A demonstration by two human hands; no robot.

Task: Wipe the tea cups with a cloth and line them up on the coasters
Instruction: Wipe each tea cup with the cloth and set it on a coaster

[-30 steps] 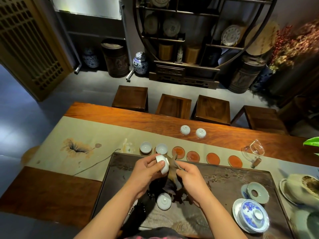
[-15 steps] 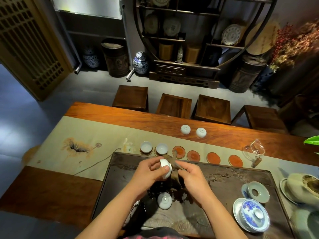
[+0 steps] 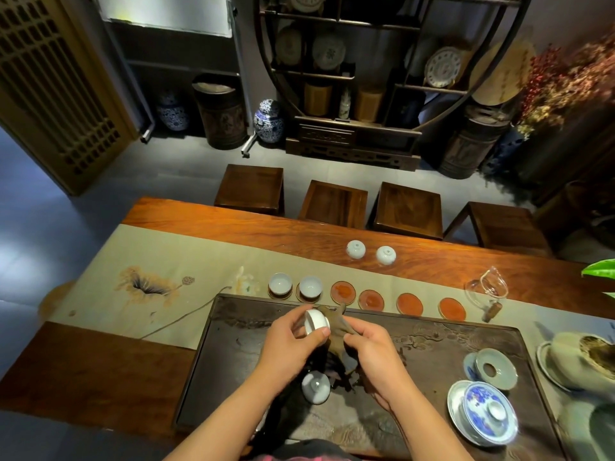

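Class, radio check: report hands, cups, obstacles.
Left hand gripping tea cup; right hand working brown cloth against it. Two cups seated, four coasters bare. Nothing blocking.

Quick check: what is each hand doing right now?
Left hand: closed on a cup.
Right hand: closed on the cloth, pressed to that cup.

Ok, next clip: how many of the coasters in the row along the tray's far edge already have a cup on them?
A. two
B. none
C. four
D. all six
A: only the two leftmost coasters carry cups; the four orange coasters to their right, from the nearest to the last, are bare, and a third cup is in the left hand against the cloth held by the right hand.
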